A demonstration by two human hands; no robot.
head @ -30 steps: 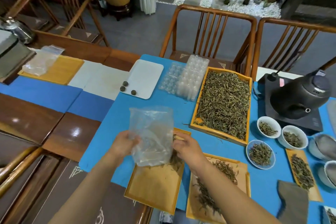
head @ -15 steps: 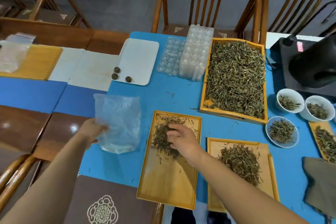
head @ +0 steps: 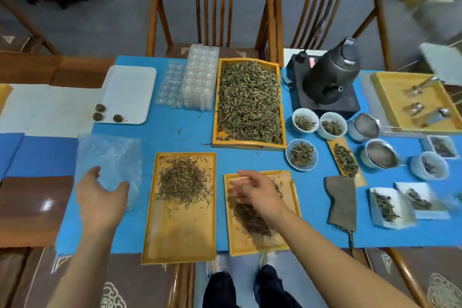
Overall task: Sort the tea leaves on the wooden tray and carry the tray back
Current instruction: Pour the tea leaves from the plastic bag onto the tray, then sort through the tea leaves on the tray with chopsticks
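Blue table (head: pixel 175 137) — left hand (head: pixel 98 197) on plastic bag (head: pixel 110 157), right hand (head: pixel 257 191) spread.

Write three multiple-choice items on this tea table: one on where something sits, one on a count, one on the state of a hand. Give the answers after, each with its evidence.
1. Where does the clear plastic bag lie?
A. On the blue cloth, left of the two near trays
B. Inside the big tray of leaves
C. On the kettle

2. How many dark tea balls sit on the white tray?
A. One
B. Three
C. Six

3. What is the right hand doing?
A. Gripping the kettle handle
B. Hovering with fingers spread over the near right tray
C. Pinching the plastic bag

Answers:
1. A, the bag lies flat on the blue cloth, beside the near left tray, with the left hand at its near edge.
2. B, three balls cluster at that tray's near left corner.
3. B, its fingers are relaxed above the near right tray and its leaves.
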